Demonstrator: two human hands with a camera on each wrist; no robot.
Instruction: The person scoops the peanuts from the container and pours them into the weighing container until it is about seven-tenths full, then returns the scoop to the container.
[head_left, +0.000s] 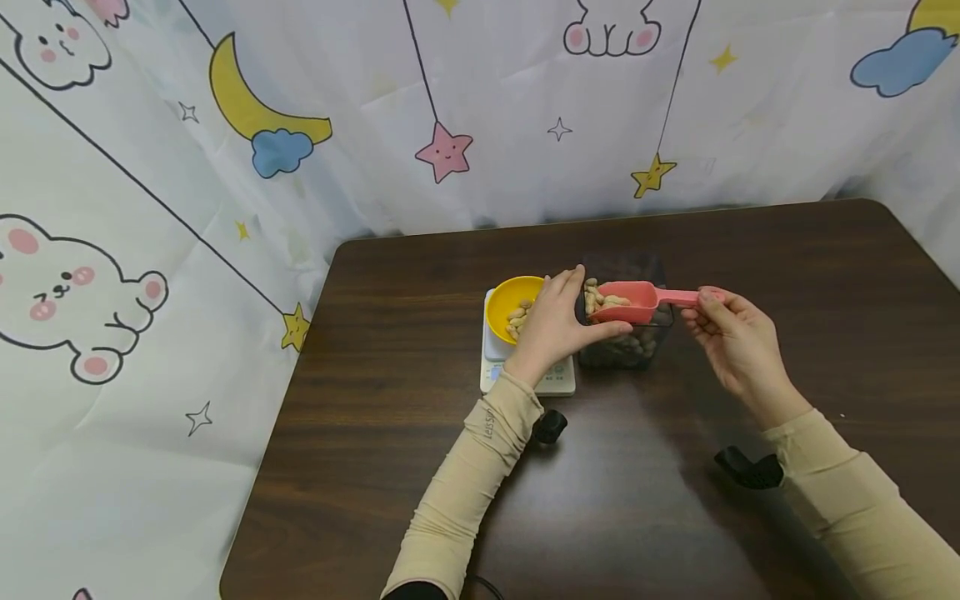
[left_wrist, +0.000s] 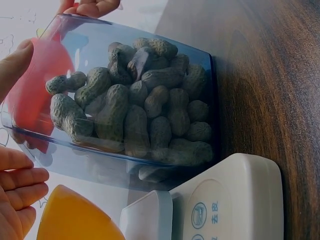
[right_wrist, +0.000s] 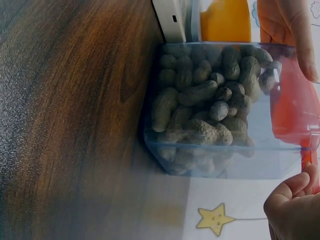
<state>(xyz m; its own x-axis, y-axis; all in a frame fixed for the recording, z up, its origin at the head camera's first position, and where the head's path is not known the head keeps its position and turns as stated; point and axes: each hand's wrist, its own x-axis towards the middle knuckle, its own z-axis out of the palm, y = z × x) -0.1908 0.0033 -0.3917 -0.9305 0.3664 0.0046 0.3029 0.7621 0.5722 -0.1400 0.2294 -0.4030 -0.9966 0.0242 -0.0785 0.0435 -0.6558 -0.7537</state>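
A scoop of peanuts (head_left: 615,302) at the top of a clear box (right_wrist: 262,130).
The right hand (head_left: 738,337) pinches the handle of the pink scoop (head_left: 639,293), its fingers clamped on it at the box's right. The left hand (head_left: 558,323) is at the box's left rim, thumb and fingers spread apart; whether they touch it, I cannot tell. Left of the box, a yellow bowl (head_left: 498,310) holding peanuts sits on a white scale (head_left: 558,386).

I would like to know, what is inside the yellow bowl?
A few peanuts are visible inside the yellow bowl in the head view. The left hand covers its lower right part, so whatever lies there cannot be seen.
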